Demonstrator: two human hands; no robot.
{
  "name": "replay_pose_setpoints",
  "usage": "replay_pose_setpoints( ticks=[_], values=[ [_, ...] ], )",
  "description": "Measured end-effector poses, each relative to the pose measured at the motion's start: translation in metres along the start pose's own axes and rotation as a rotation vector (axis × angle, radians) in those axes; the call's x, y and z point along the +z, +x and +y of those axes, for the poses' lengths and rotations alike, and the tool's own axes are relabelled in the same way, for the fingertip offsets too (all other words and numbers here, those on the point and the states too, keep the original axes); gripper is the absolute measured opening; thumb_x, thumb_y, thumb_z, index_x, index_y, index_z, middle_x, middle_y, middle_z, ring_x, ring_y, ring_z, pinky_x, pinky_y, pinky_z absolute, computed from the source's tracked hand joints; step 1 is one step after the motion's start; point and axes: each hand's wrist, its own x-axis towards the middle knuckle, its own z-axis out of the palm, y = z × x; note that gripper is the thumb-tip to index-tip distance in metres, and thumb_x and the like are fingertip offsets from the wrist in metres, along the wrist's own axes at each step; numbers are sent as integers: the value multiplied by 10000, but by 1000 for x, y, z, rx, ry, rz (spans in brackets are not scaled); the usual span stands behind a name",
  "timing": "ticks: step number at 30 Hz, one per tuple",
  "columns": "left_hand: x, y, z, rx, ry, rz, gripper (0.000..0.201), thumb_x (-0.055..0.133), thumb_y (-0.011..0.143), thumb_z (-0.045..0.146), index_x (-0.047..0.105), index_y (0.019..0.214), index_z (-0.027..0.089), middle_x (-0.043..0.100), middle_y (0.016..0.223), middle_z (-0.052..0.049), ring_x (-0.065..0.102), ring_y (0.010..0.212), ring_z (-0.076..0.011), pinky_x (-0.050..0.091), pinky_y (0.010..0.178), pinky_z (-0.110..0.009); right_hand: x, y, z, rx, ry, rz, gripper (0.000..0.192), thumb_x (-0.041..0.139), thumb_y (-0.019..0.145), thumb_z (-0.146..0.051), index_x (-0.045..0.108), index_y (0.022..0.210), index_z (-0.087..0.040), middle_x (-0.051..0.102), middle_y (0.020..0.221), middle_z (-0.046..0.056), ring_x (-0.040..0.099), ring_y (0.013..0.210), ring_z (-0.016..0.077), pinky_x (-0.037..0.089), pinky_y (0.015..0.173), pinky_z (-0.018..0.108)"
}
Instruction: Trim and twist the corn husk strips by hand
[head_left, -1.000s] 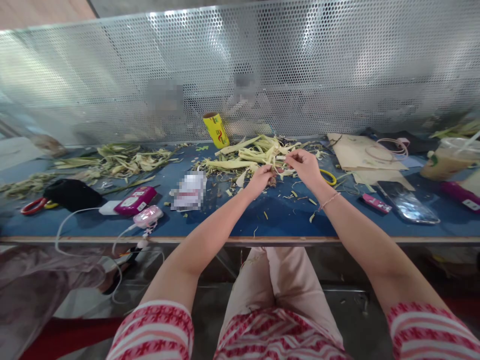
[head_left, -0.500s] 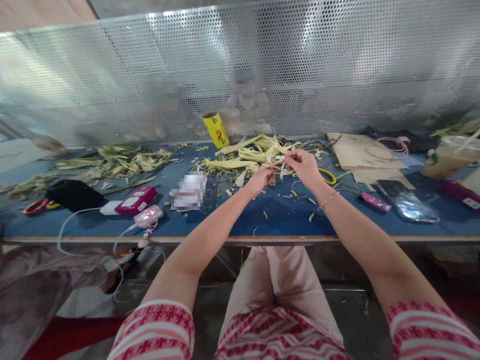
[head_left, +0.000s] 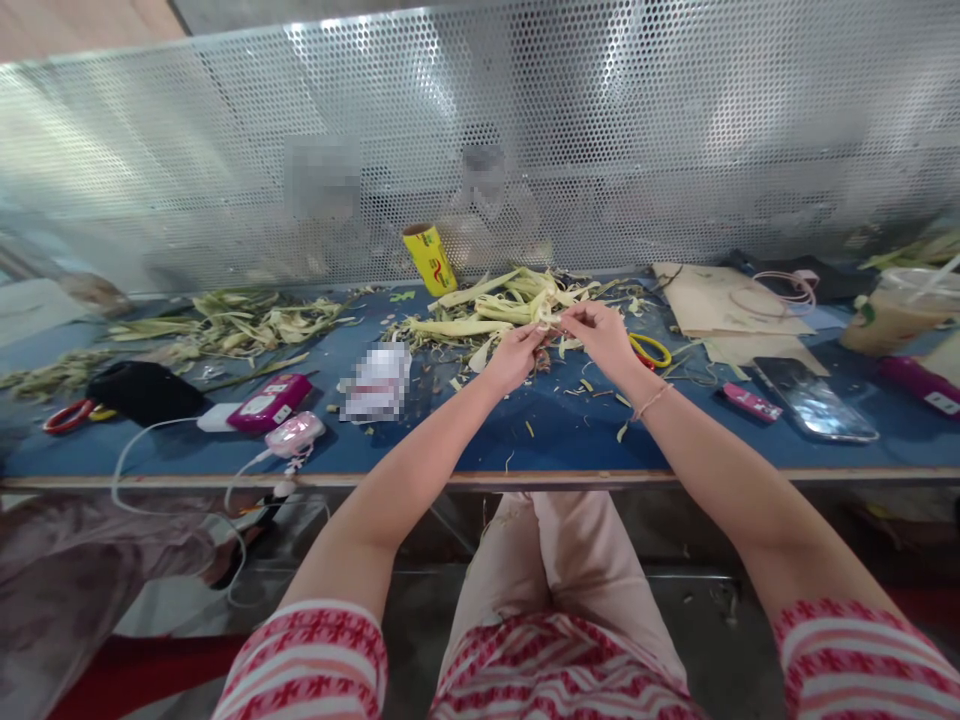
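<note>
My left hand (head_left: 516, 356) and my right hand (head_left: 600, 335) meet over the blue table (head_left: 480, 440), fingers pinched on a thin pale leaf strip (head_left: 550, 322) between them. Just behind my hands lies a pile of pale green and yellow leaf strips (head_left: 487, 305). Small cut scraps (head_left: 592, 385) are scattered on the table under my right wrist. A yellow-handled pair of scissors (head_left: 651, 349) lies just right of my right hand.
A yellow roll (head_left: 429, 259) stands by the perforated metal screen (head_left: 480, 140). Left: another leaf pile (head_left: 247, 320), a magenta device (head_left: 270, 402), a pink gadget with cable (head_left: 296, 434), a black pouch (head_left: 146, 390). Right: cardboard (head_left: 720, 305), a phone (head_left: 814, 400), a drink cup (head_left: 896, 315).
My hands have drawn closer together and shifted slightly away from me, toward the leaf pile, still working the strip.
</note>
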Motion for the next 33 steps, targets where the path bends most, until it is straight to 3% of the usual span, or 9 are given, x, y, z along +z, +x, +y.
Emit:
replay_pose_setpoints(
  ticks=[8,16,24,33],
  values=[
    [-2,1,-1,17,-19,5,103,706,769,219,698,750,118,635,681,-7,476,581,-47,339,514,-179,3,-1,3,15,61,-16,224,713,674,-387,616,734,-195,608,626,-4,549,593,131,465,625,302],
    [-2,0,0,22,-29,10,168,774,685,244,724,783,116,705,717,-29,589,634,-67,459,664,-211,4,0,9,9,36,-27,213,699,704,-387,605,752,-202,614,657,3,561,606,137,487,640,320],
    [-10,4,-8,104,64,27,307,803,630,364,697,799,130,710,703,-21,652,653,-94,499,676,-219,8,-1,9,10,29,-86,212,699,708,-390,607,735,-201,623,647,-2,590,600,146,520,665,347],
    [-6,-3,0,183,282,-8,234,704,755,354,666,829,135,722,756,-38,658,674,-117,510,688,-248,9,-4,4,83,107,-107,189,709,714,-367,637,719,-192,629,655,2,591,605,136,521,662,324]
  ],
)
